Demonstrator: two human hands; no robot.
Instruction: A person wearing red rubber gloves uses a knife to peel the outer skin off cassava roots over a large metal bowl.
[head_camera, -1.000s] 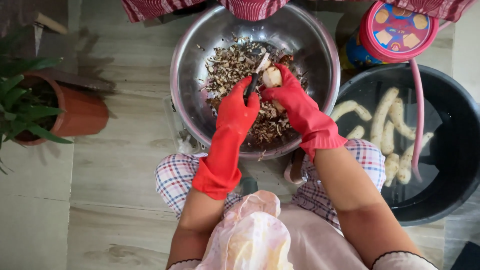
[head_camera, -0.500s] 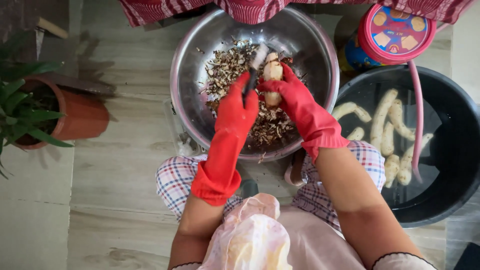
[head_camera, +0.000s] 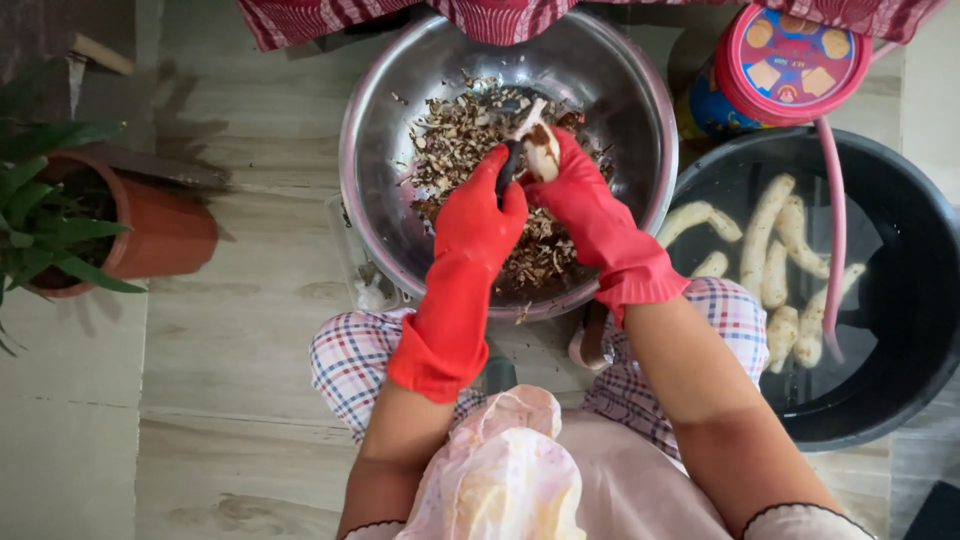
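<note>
Both my hands wear red rubber gloves and work over a steel bowl (head_camera: 352, 170) that holds a heap of brown peelings (head_camera: 455, 140). My right hand (head_camera: 578, 192) grips a pale, partly peeled root (head_camera: 543, 150) above the heap. My left hand (head_camera: 488, 207) holds a dark peeling tool (head_camera: 508, 160) whose blade rests against the root's left side. The two hands touch at the root.
A black basin (head_camera: 905, 300) of water at the right holds several peeled roots (head_camera: 768, 240), with a pink hose (head_camera: 836, 230) lying into it. A round tin with a pink lid (head_camera: 790, 62) stands behind it. A potted plant (head_camera: 160, 235) sits left. Striped cloth (head_camera: 500, 15) hangs at the top.
The root has been turned and lifted slightly farther from me in my right hand. My left hand has slid the tool up along it.
</note>
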